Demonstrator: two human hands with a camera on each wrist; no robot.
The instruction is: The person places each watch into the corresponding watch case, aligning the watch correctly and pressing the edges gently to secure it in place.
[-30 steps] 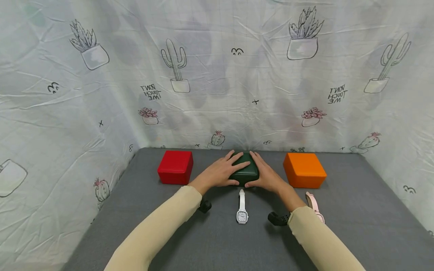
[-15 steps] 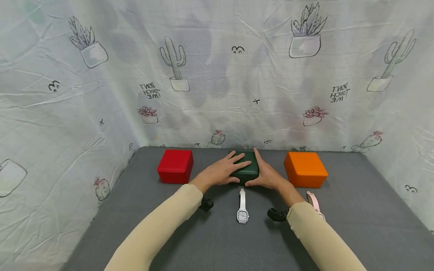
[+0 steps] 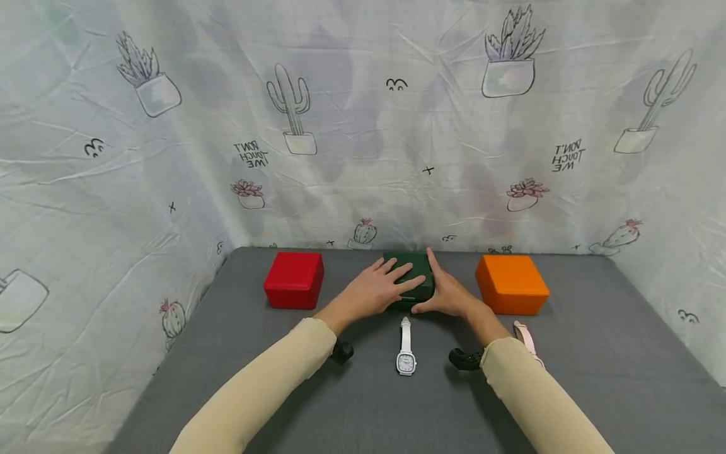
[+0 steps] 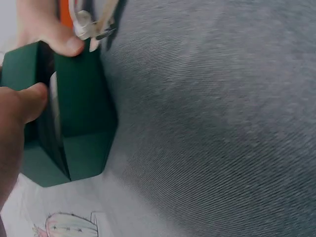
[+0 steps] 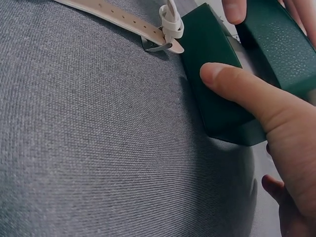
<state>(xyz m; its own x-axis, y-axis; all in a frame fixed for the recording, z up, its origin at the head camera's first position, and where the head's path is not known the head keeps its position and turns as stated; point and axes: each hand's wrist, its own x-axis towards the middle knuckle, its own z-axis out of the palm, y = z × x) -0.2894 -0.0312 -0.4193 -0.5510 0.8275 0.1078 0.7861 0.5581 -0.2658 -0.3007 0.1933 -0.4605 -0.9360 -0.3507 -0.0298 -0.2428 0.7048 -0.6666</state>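
A dark green box point(image 4: 84, 98) stands at the back middle of the table, its lid point(image 4: 20, 66) raised slightly, with a gap along the front. In the head view, my left hand point(image 3: 371, 291) spreads its fingers over the lid. Its thumb grips the lid's front edge in the left wrist view. My right hand point(image 3: 454, 297) holds the base from the right, thumb point(image 5: 232, 81) pressed on the front face and fingers around the side. Just in front of the box lies a white watch point(image 3: 405, 362), dial toward me. The box's inside is mostly hidden.
To the left sits a red box point(image 3: 293, 280), and an orange box point(image 3: 512, 284) stands on the right. A pink watch point(image 3: 525, 337) lies partly behind my right sleeve. A printed cloth point(image 3: 363, 126) hangs behind the grey table point(image 3: 363, 416).
My left hand has raised the green box's front lid edge a little, opening a gap. My right hand's fingers have shifted from the top to the box's right side. The watches have stayed put.
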